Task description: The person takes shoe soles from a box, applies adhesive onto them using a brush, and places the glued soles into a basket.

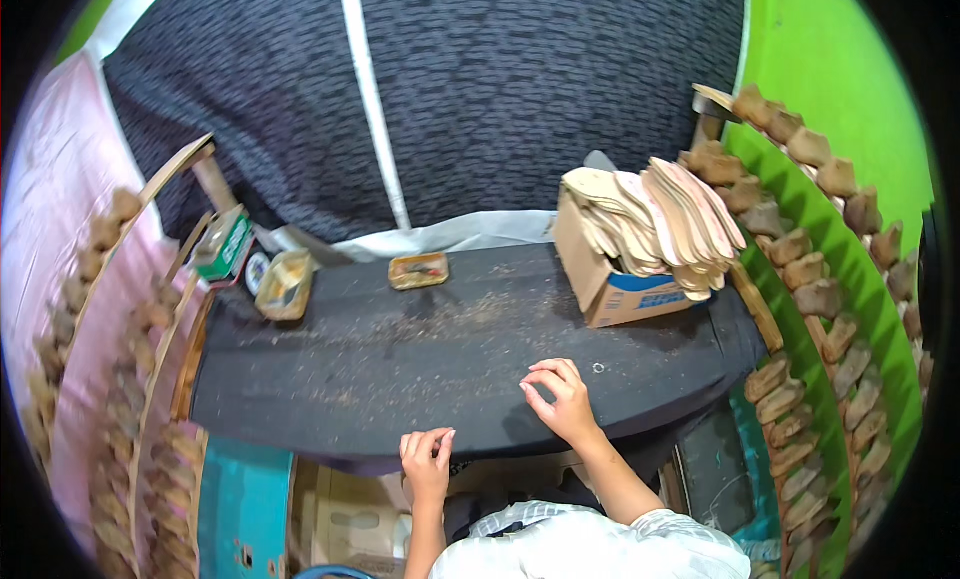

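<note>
My right hand (562, 404) hovers over the near right part of a table with a dark cloth (450, 369). Its fingers are curved, the thumb stands apart from them, and nothing shows between. At the table's front edge is my left hand (428, 463), fingers loosely bent and no object visible in it. A small pale ring (599, 368) lies on the cloth just right of my right hand. Crumbs and shavings are scattered across the middle of the table.
A cardboard box (600, 301) piled with shoe-sole-shaped pieces (655, 219) stands back right. Two small trays (418, 271) (284, 287) and a green-and-white box (222, 245) are at the back and left. Racks of wooden shoe lasts (790, 244) flank both sides.
</note>
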Available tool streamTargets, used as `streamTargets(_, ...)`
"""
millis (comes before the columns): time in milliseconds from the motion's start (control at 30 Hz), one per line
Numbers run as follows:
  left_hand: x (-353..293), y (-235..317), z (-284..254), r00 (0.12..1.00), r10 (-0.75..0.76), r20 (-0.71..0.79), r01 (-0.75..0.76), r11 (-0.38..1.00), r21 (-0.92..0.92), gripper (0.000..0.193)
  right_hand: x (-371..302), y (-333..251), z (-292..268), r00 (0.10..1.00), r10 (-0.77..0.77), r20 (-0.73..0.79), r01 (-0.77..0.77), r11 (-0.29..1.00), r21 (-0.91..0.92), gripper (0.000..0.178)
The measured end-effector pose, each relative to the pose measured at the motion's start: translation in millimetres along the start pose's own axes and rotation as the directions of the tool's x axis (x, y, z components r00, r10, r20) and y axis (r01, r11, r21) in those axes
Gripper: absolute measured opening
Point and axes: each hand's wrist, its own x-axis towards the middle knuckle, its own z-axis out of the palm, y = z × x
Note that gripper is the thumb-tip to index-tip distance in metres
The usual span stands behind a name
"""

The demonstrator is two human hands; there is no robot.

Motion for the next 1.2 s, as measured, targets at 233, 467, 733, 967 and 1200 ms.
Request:
streamTargets(233,63.4,1.1,45.2,0.965,0.191,0.177,-0.180,0.981,-0.076,0.007,21.4,16.8,-30.4,0.984,0.042,-0.171,-0.067,0.988,-0.141,0.013)
streamTargets(467,111.4,21.2,97.3,0.911,0.319,0.260,-0.275,0.942,-0.192,0.008,62.9,29.4,-99.8,0.927,-0.048,-0.371,-0.110,0.913,-0.393,0.016)
streamTargets(733,88.6,52.5,161.5,0.916,0.281,0.287,-0.217,0.947,-0.236,0.007,120.6,88.7,-196.4,0.897,-0.032,-0.441,-0.232,0.815,-0.531,0.051)
streamTargets(967,78.7,85.4,204.1,0.934,0.275,0.227,-0.229,0.951,-0.210,0.005,138.2,138.2,-221.6,0.945,0.185,-0.270,-0.312,0.759,-0.571,0.049)
streamTargets(1200,63.3,96.9,225.7,0.962,0.194,0.190,-0.163,0.972,-0.170,0.004,139.1,132.4,-229.7,0.965,0.110,-0.238,-0.238,0.750,-0.617,0.041)
